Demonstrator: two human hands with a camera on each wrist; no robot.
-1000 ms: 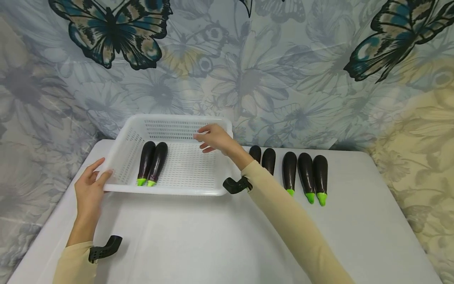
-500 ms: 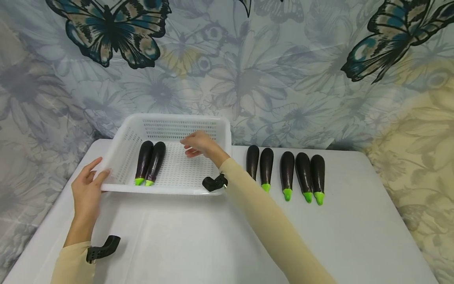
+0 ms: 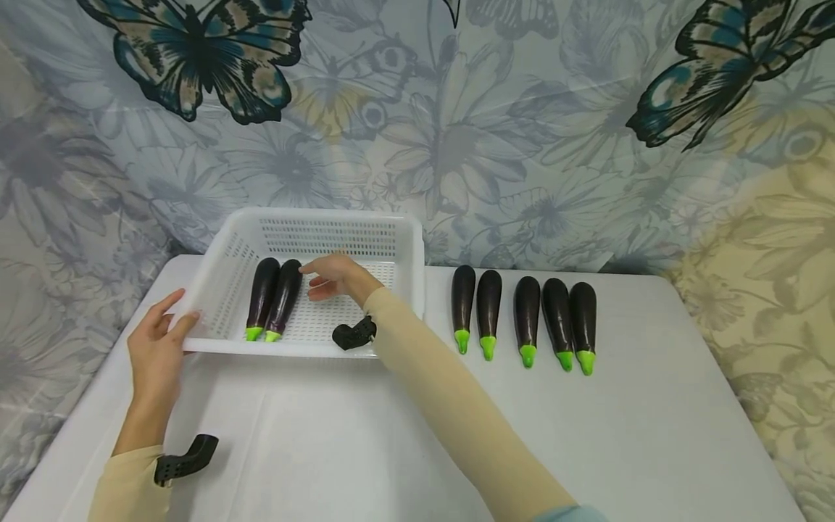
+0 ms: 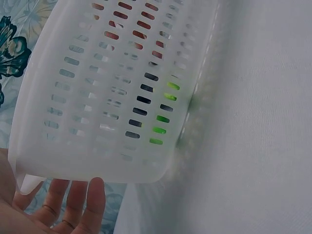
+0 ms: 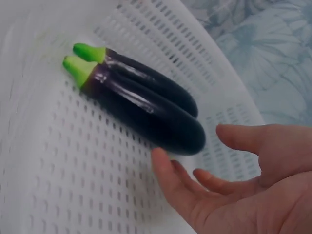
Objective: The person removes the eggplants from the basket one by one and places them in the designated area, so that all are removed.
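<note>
A white perforated plastic basket (image 3: 407,290) stands at the back left, with two dark purple eggplants, a left one (image 3: 262,293) and a right one (image 3: 284,296), side by side in its left part, green stem ends toward the front. My left hand (image 3: 156,344) holds the basket's left rim near the front corner; in the left wrist view its fingers (image 4: 75,202) lie against the outside of the end wall. Inside the basket, my right hand (image 3: 335,275) reaches toward the eggplants, holding nothing. In the right wrist view its thumb and fingers are spread apart, fingertips right at the nearer eggplant's (image 5: 151,117) rounded end.
Several more eggplants (image 3: 527,315) lie in a row on the white table (image 3: 652,406), right of the basket, stems toward the front. A cloth (image 3: 457,130) printed with butterflies and flowers hangs behind the table. Black wrist mounts (image 3: 189,460) sit on both sleeves.
My right hand has moved left and slightly down across the basket to the two eggplants. The left hand stays at the basket's rim. The eggplants keep their places.
</note>
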